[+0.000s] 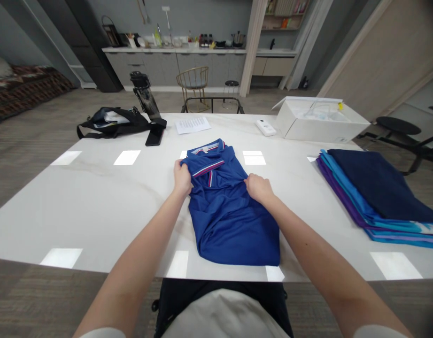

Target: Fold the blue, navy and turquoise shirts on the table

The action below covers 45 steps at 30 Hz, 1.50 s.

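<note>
A blue polo shirt (237,230) lies on the white table in front of me, its striped collar pointing away and a sleeve with a red and white striped cuff folded across its upper part. Its sides are tucked in, and the middle is wrinkled. My left hand (182,178) is closed on the shirt's left edge, just below the collar. On the right edge, a little lower, my right hand (259,187) pinches the fabric.
Folded clothes (382,188) are stacked at the table's right. Along the far side are a black bag (114,123), a bottle (146,96), a phone (155,134), a paper sheet (193,125), a small white device (266,127) and an open white box (318,127).
</note>
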Each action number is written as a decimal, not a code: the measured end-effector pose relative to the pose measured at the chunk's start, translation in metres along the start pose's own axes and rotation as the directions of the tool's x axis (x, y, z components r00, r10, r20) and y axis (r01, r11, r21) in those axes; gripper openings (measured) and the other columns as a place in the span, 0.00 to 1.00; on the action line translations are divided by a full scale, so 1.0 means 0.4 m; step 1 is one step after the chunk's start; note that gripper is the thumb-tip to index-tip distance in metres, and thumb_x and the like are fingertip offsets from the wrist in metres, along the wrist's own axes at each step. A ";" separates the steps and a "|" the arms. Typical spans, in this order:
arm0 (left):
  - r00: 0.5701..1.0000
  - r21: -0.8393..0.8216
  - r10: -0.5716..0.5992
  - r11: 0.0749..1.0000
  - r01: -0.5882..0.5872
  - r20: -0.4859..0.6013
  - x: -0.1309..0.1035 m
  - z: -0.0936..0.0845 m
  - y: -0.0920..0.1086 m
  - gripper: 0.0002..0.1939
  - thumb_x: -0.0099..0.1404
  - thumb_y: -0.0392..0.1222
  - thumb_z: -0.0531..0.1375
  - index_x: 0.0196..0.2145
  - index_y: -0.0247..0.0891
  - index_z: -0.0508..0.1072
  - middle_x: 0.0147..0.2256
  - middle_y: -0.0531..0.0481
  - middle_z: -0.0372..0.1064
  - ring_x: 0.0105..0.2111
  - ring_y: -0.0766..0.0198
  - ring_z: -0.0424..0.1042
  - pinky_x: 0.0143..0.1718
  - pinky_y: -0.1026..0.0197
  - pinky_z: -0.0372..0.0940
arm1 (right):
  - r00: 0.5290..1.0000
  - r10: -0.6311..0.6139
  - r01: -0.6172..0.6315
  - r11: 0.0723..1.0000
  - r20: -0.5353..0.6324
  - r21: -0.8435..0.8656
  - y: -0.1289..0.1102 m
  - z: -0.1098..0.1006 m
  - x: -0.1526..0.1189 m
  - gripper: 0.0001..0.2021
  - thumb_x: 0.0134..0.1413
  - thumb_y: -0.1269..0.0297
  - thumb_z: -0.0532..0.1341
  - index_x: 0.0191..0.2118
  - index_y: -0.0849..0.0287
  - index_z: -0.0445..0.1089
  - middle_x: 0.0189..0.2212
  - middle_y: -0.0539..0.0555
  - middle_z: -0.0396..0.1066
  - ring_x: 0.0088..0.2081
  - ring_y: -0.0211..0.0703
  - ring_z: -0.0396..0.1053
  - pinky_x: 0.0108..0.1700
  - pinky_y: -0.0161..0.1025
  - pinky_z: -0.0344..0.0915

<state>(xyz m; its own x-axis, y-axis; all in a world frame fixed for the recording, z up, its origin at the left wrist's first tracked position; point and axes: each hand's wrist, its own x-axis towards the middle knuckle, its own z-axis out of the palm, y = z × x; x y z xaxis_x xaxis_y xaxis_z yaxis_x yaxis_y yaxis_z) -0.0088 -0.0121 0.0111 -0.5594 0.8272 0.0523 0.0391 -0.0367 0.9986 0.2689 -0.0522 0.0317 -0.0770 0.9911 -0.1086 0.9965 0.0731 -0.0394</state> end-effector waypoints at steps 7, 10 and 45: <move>0.982 0.182 -0.165 0.967 0.180 -0.094 0.048 -0.224 -0.002 0.12 0.60 0.39 0.55 0.42 0.37 0.71 0.32 0.52 0.69 0.29 0.65 0.68 0.35 0.60 0.69 | 0.986 -0.015 -0.004 0.994 0.168 0.111 0.131 -0.026 -0.031 0.13 0.71 0.58 0.53 0.43 0.59 0.72 0.42 0.63 0.78 0.44 0.54 0.76 0.41 0.42 0.64; 0.998 0.591 0.065 0.805 -0.042 -0.017 0.018 -0.250 0.017 0.25 0.58 0.35 0.58 0.54 0.37 0.68 0.47 0.43 0.71 0.41 0.57 0.73 0.47 0.52 0.70 | 0.997 -0.065 0.057 0.986 0.043 0.158 0.102 -0.039 -0.023 0.09 0.67 0.60 0.58 0.39 0.57 0.73 0.41 0.59 0.78 0.42 0.51 0.74 0.39 0.40 0.63; 0.931 0.249 -0.065 0.955 0.163 -0.359 0.129 -0.431 -0.010 0.35 0.49 0.26 0.58 0.57 0.35 0.66 0.51 0.41 0.69 0.47 0.55 0.74 0.49 0.49 0.71 | 0.874 0.448 -0.479 0.719 0.191 0.504 0.434 -0.051 -0.020 0.17 0.47 0.52 0.69 0.21 0.56 0.66 0.16 0.52 0.64 0.20 0.43 0.63 0.24 0.40 0.58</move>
<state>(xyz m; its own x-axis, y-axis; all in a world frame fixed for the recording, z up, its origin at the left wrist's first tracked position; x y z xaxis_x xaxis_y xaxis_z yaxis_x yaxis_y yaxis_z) -0.1803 -0.0660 0.0116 -0.8204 0.5716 -0.0120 0.1525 0.2390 0.9590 0.4433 -0.0449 0.0460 0.3729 0.8772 -0.3025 0.7374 -0.4780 -0.4772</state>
